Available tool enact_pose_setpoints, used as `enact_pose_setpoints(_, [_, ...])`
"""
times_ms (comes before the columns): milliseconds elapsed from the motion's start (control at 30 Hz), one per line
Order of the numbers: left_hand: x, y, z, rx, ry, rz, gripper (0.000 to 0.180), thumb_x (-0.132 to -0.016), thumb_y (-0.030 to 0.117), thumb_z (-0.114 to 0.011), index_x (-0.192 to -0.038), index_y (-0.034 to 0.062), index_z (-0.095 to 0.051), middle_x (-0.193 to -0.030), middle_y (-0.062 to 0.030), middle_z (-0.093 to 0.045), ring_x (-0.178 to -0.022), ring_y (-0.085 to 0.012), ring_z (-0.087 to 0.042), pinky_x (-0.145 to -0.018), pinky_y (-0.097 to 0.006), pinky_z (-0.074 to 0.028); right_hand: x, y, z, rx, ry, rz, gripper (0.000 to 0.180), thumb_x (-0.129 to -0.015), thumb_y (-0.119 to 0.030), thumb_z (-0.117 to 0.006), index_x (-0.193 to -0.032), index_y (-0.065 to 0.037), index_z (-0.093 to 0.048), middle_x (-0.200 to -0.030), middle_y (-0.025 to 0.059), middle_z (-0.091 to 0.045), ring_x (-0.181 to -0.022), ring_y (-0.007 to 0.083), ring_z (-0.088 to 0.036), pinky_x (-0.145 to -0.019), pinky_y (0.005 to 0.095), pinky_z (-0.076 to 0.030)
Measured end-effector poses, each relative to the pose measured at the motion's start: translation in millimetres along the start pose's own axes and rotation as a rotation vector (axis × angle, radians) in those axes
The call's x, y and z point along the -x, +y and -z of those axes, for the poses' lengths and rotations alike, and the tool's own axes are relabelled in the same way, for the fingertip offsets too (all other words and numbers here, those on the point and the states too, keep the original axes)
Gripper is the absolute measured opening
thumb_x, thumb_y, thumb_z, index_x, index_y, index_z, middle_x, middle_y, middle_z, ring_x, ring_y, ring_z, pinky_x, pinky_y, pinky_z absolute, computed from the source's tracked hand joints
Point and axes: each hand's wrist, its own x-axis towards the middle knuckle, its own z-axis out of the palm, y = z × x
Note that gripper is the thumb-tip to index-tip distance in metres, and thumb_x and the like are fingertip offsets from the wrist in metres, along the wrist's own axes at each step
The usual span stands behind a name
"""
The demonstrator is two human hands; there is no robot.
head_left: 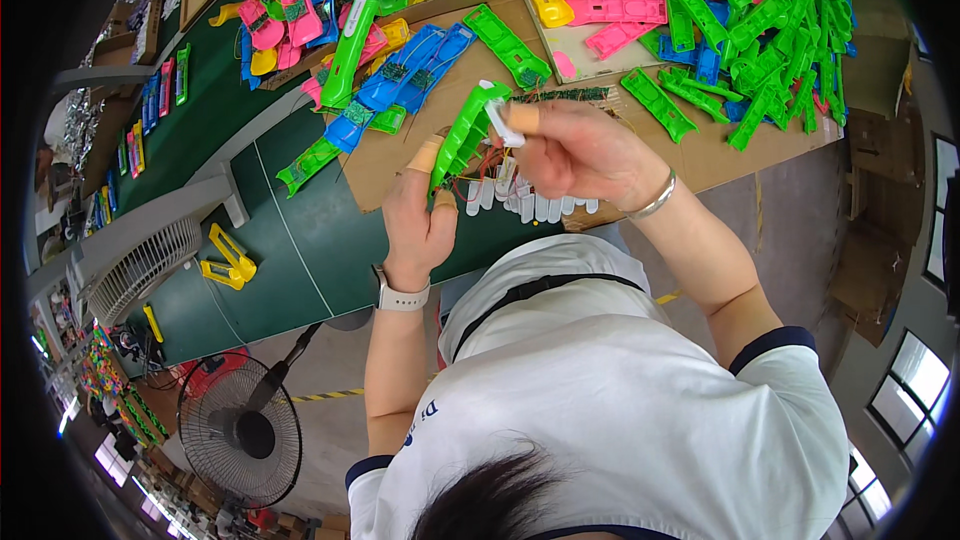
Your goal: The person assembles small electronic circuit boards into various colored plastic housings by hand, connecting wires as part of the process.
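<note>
- Our left hand [413, 230] pinches the green shell [463, 137] near its lower end.
- The green shell slants up rightward between our hands.
- Beside its upper end, our right hand [590, 157] pinches a white piece [504, 128]; whether they touch, we cannot tell.

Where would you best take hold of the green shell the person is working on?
Probably by its lower end, from the person's left, where the left hand grips. The green shell is long, narrow and slanted, its ribbed side facing right, so that leaves its upper end free for the right hand.
</note>
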Motion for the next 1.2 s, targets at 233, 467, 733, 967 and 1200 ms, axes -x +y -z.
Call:
enact_pose_setpoints(233, [6, 13, -6, 0.13, -0.046, 0.017, 0.053, -0.068, 0.001, -0.046, -0.121, -0.0057, -0.05, -0.086, -0.0206, -0.06, -0.072, -0.032, -0.059, -0.066, -0.035, -0.046, 11, 22, 8, 0.23, 0.103, 0.081, 0.022, -0.088, -0.024, -0.061, -0.092, -0.004, -0.053, -0.069, 0.0047, -0.062, -0.058, 0.009, -0.059, -0.049, 0.0194, -0.045])
enact_pose_setpoints(467, [20, 23, -18, 0.465, -0.077, 0.293, 0.053, -0.073, 0.0, -0.039, -0.126, -0.0052, -0.045, -0.089, -0.0133, -0.064, -0.076, -0.0139, -0.061, -0.065, -0.025, -0.048, 3, 44, 15, 1.064, 0.609, 0.744, 0.033, -0.088, -0.021, -0.06, -0.115, -0.004, -0.051, -0.1, 0.0058, -0.056, -0.084, 0.0085, -0.055, -0.065, 0.0212, -0.044])
enact_pose_setpoints(733, [21, 31, -25, 0.692, -0.047, 0.391, 0.058, -0.074, 0.0, -0.036, -0.132, -0.0046, -0.04, -0.102, -0.0124, -0.062, -0.08, -0.0148, -0.061, -0.069, -0.027, -0.051, -10, 50, 10, 0.536, 0.173, 0.654, 0.051, -0.092, -0.017, -0.052, -0.137, -0.001, -0.034, -0.13, 0.0097, -0.042, -0.115, 0.0171, -0.045, -0.096, 0.0303, -0.038])
enact_pose_setpoints(967, [24, 45, -30, 0.604, -0.08, 0.433, 0.056, -0.077, 0.005, -0.038, -0.133, -0.0038, -0.038, -0.107, -0.0123, -0.059, -0.084, -0.0171, -0.06, -0.072, -0.028, -0.049, -16, 43, 18, 0.678, 0.412, 0.705, 0.035, -0.094, -0.017, -0.048, -0.125, -0.001, -0.051, -0.117, 0.0063, -0.055, -0.101, 0.0126, -0.053, -0.089, 0.0278, -0.042])
enact_pose_setpoints(1200, [28, 47, -34, 0.601, -0.077, 0.447, 0.057, -0.077, 0.004, -0.038, -0.134, -0.003, -0.036, -0.107, -0.0114, -0.058, -0.083, -0.0165, -0.06, -0.072, -0.027, -0.048, -15, 36, 27, 0.502, 0.252, 0.483, 0.043, -0.097, -0.032, -0.042, -0.125, -0.001, -0.049, -0.117, 0.009, -0.058, -0.102, 0.0131, -0.057, -0.082, 0.0264, -0.046])
